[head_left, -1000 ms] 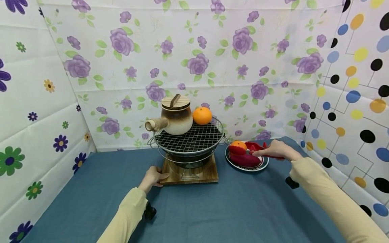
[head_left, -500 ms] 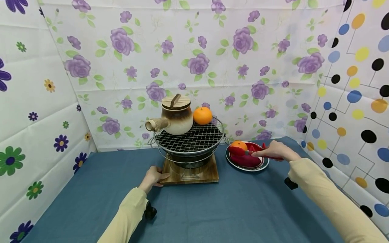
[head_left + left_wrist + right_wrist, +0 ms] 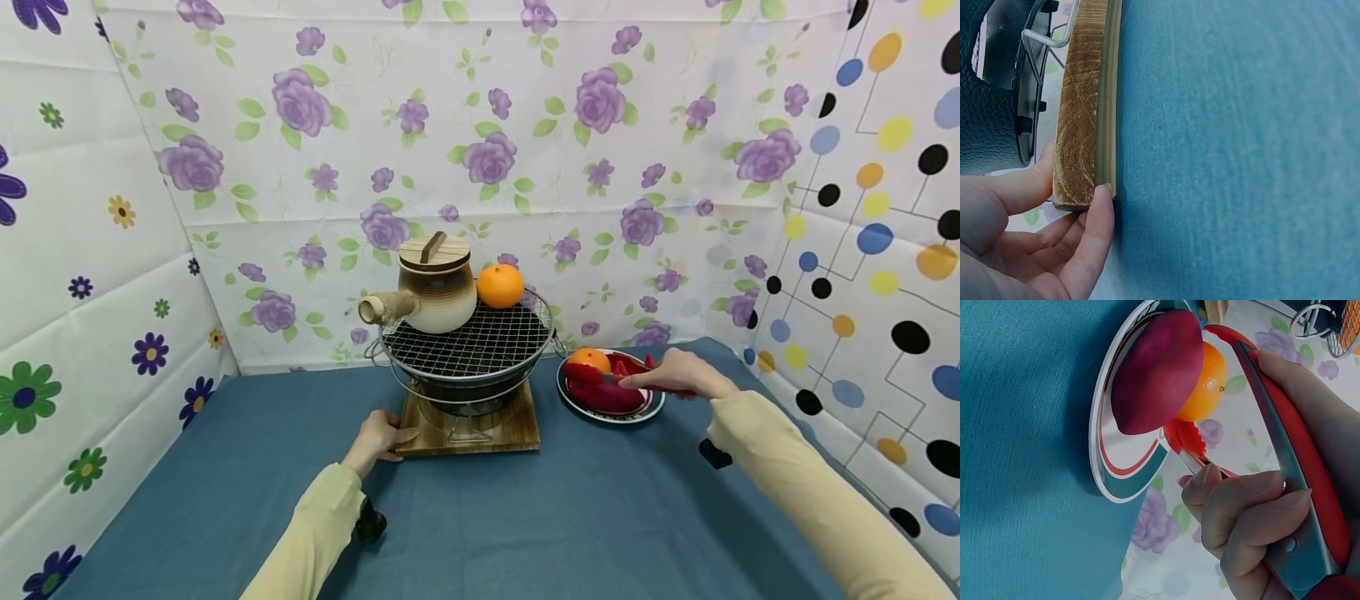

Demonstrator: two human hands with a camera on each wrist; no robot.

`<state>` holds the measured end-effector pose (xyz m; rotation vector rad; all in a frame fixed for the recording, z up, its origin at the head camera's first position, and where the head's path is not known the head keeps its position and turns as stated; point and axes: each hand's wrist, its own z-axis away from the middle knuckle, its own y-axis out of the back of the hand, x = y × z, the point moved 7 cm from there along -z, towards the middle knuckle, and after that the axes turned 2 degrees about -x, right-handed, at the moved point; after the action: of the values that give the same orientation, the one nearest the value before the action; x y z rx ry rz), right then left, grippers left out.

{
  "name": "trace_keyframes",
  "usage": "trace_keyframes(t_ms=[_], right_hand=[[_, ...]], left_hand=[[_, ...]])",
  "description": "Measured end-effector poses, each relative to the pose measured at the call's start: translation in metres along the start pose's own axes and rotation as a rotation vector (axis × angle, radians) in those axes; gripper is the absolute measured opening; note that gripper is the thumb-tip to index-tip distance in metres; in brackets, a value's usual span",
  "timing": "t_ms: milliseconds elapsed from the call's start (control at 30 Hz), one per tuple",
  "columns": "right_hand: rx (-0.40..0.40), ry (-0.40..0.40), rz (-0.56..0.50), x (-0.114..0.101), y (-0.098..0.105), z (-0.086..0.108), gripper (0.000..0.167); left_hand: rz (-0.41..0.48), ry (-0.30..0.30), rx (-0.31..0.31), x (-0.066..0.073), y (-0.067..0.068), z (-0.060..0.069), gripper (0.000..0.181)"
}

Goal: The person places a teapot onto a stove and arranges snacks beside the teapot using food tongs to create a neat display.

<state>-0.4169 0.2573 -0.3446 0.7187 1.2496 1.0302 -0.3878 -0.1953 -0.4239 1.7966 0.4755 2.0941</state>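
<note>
My left hand (image 3: 378, 435) grips the near left corner of a wooden board (image 3: 517, 425), thumb on top and fingertips at its lower edge in the left wrist view. A round grill (image 3: 480, 350) stands on that board. My right hand (image 3: 681, 372) holds red tongs (image 3: 1291, 431), fingers curled round the handles. The tong heads lie on either side of an orange (image 3: 1210, 381) on a plate (image 3: 1125, 490); whether both touch it, I cannot tell. A purple sweet potato (image 3: 1157, 372) lies beside the orange and hides part of it.
On the grill mesh stand a clay pot (image 3: 438, 292) with a wooden lid and a second orange (image 3: 500, 286). The pot's handle (image 3: 384, 307) sticks out to the left. Patterned cloth walls (image 3: 487, 108) enclose the blue table (image 3: 480, 533) at the back and sides.
My right hand has shifted very slightly left with the tongs. The left hand stays at the board's corner, and the things on the grill and plate look unmoved.
</note>
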Motion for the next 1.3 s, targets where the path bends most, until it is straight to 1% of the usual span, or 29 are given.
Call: trace_keyframes(t_ms=[100, 300, 533, 633, 967, 1300], right_hand=[[0.005, 0.011, 0.006, -0.001, 0.000, -0.001, 0.064], [0.005, 0.022, 0.011, 0.000, -0.001, -0.001, 0.063], [0.014, 0.029, -0.002, -0.001, 0.000, 0.001, 0.061], [0.018, 0.029, -0.005, -0.002, 0.000, 0.001, 0.061], [0.024, 0.012, -0.030, 0.001, 0.002, 0.002, 0.061], [0.023, 0.001, -0.045, 0.002, 0.013, 0.006, 0.062]], left_hand=[[0.000, 0.000, 0.002, 0.000, 0.000, 0.000, 0.048], [-0.003, 0.000, 0.005, -0.001, 0.001, 0.001, 0.046], [-0.007, 0.001, 0.012, 0.000, 0.000, 0.000, 0.024], [-0.002, 0.004, 0.011, 0.000, 0.000, -0.001, 0.021], [-0.010, 0.007, 0.013, -0.002, -0.001, -0.001, 0.021], [-0.004, 0.009, 0.012, -0.001, 0.000, 0.000, 0.022]])
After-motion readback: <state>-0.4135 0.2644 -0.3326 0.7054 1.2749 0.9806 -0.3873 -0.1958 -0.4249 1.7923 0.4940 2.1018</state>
